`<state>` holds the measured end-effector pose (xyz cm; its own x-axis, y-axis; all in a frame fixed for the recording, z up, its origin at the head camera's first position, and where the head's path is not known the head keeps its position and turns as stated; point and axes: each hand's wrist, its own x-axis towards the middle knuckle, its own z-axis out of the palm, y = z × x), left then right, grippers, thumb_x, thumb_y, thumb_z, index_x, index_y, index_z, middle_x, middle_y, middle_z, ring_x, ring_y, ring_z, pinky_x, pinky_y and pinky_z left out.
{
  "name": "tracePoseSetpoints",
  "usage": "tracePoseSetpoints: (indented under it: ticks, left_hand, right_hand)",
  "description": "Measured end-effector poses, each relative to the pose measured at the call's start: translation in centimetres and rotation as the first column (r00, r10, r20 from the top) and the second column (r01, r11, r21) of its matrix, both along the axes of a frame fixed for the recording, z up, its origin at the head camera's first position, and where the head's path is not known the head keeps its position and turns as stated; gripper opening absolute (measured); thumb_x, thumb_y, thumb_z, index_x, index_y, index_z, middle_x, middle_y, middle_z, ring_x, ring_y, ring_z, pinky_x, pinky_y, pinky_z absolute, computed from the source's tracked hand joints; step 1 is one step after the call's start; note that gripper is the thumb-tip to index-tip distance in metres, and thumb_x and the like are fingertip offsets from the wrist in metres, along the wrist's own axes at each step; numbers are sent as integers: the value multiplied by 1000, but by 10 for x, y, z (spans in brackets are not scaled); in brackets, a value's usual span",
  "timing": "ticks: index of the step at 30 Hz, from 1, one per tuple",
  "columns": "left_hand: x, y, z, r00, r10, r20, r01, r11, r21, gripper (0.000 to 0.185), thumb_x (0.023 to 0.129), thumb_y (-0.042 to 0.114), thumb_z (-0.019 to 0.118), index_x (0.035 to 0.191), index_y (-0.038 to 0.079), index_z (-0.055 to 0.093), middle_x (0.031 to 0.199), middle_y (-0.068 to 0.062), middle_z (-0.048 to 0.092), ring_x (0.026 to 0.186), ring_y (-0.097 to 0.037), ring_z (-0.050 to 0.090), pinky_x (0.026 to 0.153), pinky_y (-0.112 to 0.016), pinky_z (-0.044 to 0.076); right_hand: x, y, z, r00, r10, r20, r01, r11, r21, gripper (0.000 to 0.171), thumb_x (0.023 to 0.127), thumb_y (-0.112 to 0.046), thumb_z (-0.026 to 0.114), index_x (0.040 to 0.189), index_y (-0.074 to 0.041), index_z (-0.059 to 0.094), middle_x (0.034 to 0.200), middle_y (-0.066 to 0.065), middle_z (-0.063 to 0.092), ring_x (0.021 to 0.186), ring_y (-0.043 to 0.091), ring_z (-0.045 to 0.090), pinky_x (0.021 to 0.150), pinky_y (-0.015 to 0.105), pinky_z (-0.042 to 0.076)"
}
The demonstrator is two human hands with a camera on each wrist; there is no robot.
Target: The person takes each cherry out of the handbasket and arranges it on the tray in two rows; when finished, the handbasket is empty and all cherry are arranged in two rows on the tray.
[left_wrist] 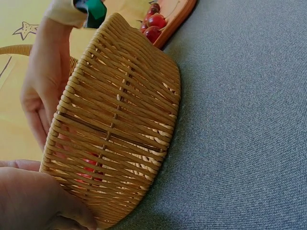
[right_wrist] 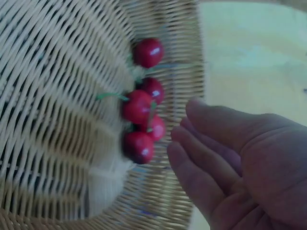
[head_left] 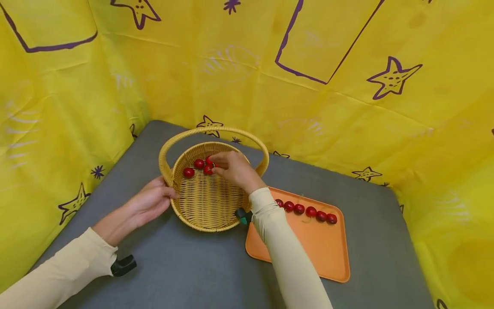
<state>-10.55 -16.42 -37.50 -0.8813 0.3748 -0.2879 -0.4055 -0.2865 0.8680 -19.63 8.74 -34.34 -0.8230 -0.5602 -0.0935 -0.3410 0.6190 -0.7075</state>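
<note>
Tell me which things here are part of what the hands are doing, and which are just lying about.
In use: wicker basket, cherries in the basket, cherries on the tray, orange tray, left hand, right hand.
Lying about: grey table cover, yellow starred backdrop.

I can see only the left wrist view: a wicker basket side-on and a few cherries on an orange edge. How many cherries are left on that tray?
Observer: The head view shows six cherries in a row on the orange tray.
Operator: And inside the basket?
Observer: The right wrist view shows five cherries clustered against the inner wall of the basket.
Operator: Is the right hand holding one?
Observer: No. In the right wrist view the right hand has straight, empty fingers just beside the cluster.
Operator: What is the left hand doing?
Observer: In the head view the left hand rests against the basket's outer rim, under one end of the handle.
</note>
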Motion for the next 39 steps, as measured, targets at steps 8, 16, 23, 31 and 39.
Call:
tracePoseSetpoints:
  ticks: [8,16,23,31,39]
  left_hand:
    - [0,5,-2,1000,-4,8,4,1000,-8,91,88,-20,37,164,-5,-11,173,-22,-1,158,-31,0,130,-43,7]
    - [-1,8,-1,1000,-12,16,12,1000,4,94,88,-20,38,164,-2,-14,174,-21,-5,159,-31,-2,130,-46,4]
    - [-2,9,1,1000,-16,10,16,1000,5,95,88,-20,38,164,-2,-15,175,-20,-6,159,-31,-3,130,-47,3]
    - [-4,10,1,1000,-18,13,18,1000,-3,95,88,-20,38,164,-2,-15,175,-20,-6,159,-30,-3,130,-45,2]
    - [-3,2,1,1000,-3,10,4,1000,-28,93,89,-19,39,165,-2,-11,174,-20,-2,157,-29,0,128,-39,12]
  right_hand:
    - [-13,-2,-20,999,15,46,-16,999,35,42,99,-10,74,141,-6,68,138,9,70,128,20,66,105,29,53]
    - [-21,-7,-28,998,69,1,-69,993,93,39,97,-10,76,135,-6,72,133,8,73,126,20,68,105,28,53]
    - [-24,-10,-32,987,137,-88,-120,978,173,34,94,-13,80,128,-11,77,127,1,76,120,16,69,102,26,53]
    - [-21,-14,-24,970,210,-125,-183,963,199,31,97,-18,78,127,-11,78,122,0,78,110,13,70,95,24,54]
    - [-3,-15,26,964,201,-173,-169,969,183,36,103,-20,71,138,-15,72,119,-1,78,87,8,65,78,23,52]
